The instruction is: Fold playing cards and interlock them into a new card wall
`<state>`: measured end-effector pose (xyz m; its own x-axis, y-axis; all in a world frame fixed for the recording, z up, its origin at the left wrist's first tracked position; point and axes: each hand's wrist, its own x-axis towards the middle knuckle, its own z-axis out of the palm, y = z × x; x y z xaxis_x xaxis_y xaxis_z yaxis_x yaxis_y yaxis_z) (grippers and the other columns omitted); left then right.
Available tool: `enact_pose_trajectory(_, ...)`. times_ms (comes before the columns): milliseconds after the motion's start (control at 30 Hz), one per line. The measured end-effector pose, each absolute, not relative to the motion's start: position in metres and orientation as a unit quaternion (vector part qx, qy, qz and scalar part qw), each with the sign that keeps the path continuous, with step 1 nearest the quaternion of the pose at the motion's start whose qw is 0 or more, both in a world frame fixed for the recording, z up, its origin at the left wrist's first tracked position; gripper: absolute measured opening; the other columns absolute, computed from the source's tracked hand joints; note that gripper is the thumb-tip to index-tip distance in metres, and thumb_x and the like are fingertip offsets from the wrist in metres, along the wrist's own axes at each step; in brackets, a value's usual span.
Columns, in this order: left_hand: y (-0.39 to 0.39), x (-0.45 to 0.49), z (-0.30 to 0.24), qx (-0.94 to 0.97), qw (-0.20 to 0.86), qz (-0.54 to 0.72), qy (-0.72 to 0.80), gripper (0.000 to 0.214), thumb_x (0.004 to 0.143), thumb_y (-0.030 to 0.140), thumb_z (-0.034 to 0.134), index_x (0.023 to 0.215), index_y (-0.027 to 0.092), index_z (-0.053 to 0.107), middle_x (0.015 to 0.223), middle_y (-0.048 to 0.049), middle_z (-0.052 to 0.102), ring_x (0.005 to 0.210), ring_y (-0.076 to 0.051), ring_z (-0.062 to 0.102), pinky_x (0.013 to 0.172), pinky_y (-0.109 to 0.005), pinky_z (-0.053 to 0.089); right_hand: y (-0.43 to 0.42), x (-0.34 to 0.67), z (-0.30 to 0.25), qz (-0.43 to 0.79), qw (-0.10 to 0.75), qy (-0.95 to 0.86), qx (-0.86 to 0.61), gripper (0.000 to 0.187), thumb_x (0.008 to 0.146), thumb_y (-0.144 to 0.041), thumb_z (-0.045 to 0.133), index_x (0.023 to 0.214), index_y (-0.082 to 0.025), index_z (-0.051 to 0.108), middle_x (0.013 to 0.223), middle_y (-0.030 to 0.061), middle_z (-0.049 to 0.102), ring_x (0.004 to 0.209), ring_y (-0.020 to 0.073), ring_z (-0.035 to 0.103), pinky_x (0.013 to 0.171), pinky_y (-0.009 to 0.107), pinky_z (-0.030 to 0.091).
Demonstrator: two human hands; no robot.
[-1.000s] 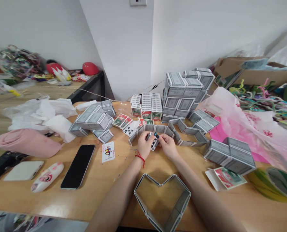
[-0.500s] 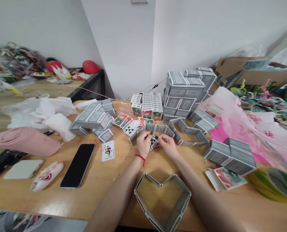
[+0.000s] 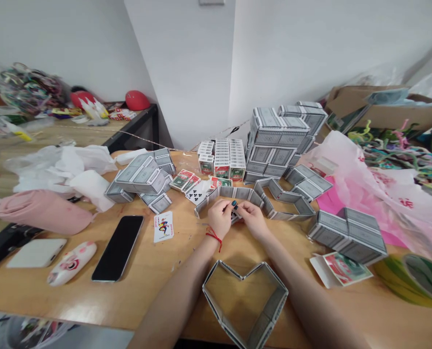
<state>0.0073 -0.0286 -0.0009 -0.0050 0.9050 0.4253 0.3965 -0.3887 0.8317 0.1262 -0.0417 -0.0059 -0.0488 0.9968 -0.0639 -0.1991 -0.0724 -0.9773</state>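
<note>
Black-and-white playing card (image 3: 234, 218), pinched by left hand (image 3: 220, 216) and right hand (image 3: 252, 220), both curled nearly closed

From here I see dark teal polish on a nail of the left hand (image 3: 219, 218), a red cord bracelet (image 3: 215, 238) below it, and black marks on a white card (image 3: 233, 216). The heart-shaped frame (image 3: 264, 324) is grey with white edging; the tall stack (image 3: 274, 138) has ornate grey-and-white patterning. Card boxes (image 3: 222, 170) mix red, green and white. The phone (image 3: 117, 248) is black, the tape roll (image 3: 393, 278) yellow and green, the cloth bundle (image 3: 43, 211) dusty pink, the tabletop (image 3: 121, 300) honey-brown.
</note>
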Motion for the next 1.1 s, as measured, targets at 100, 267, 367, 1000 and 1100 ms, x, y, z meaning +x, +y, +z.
enact_pose_trajectory(100, -0.028, 0.008, -0.002, 0.653, 0.247, 0.508, 0.504, 0.019, 0.079, 0.026, 0.050, 0.067, 0.017, 0.061, 0.069, -0.0031, 0.061, 0.068, -0.013, 0.054, 0.063, -0.024, 0.040, -0.042, 0.124, -0.007, 0.583, 0.521, -0.428, -0.453, 0.026, 0.067, -0.043, 0.062, 0.068, -0.018, 0.056, 0.058, -0.0024, 0.051, 0.053, 0.0102, 0.045, 0.054, 0.023, 0.041)
enact_pose_trajectory(267, -0.025, 0.009, -0.003, 0.644, 0.244, 0.506, 0.519, 0.017, 0.076, 0.024, 0.052, 0.064, 0.017, 0.062, 0.066, -0.0027, 0.061, 0.065, -0.013, 0.054, 0.061, -0.024, 0.039, -0.043, 0.121, -0.003, 0.607, 0.521, -0.392, -0.454, 0.025, 0.064, -0.041, 0.064, 0.068, -0.018, 0.055, 0.058, -0.0022, 0.052, 0.053, 0.0106, 0.046, 0.054, 0.024, 0.043)
enact_pose_trajectory(367, -0.024, 0.009, -0.003, 0.637, 0.251, 0.504, 0.526, 0.016, 0.075, 0.023, 0.053, 0.064, 0.017, 0.062, 0.065, -0.0025, 0.061, 0.064, -0.013, 0.054, 0.060, -0.024, 0.039, -0.044, 0.121, -0.002, 0.632, 0.521, -0.366, -0.441, 0.021, 0.063, -0.037, 0.065, 0.068, -0.018, 0.056, 0.058, -0.0023, 0.053, 0.053, 0.0105, 0.048, 0.053, 0.024, 0.043)
enact_pose_trajectory(1000, -0.025, 0.006, 0.004, 0.635, 0.257, 0.531, 0.498, 0.016, 0.079, 0.024, 0.048, 0.075, 0.017, 0.062, 0.074, -0.0035, 0.063, 0.071, -0.013, 0.057, 0.067, -0.025, 0.044, -0.049, 0.122, 0.001, 0.633, 0.531, -0.382, -0.414, 0.024, 0.067, -0.037, 0.063, 0.079, -0.018, 0.058, 0.071, 0.0020, 0.063, 0.064, 0.0143, 0.059, 0.065, 0.032, 0.049)
enact_pose_trajectory(1100, -0.029, 0.004, 0.007, 0.681, 0.224, 0.528, 0.455, 0.017, 0.081, 0.023, 0.046, 0.082, 0.018, 0.061, 0.082, -0.0048, 0.063, 0.080, -0.013, 0.057, 0.074, -0.026, 0.045, -0.049, 0.126, 0.000, 0.505, 0.561, -0.437, -0.489, 0.021, 0.070, -0.039, 0.060, 0.078, -0.020, 0.057, 0.071, 0.0027, 0.063, 0.066, 0.0162, 0.058, 0.066, 0.032, 0.047)
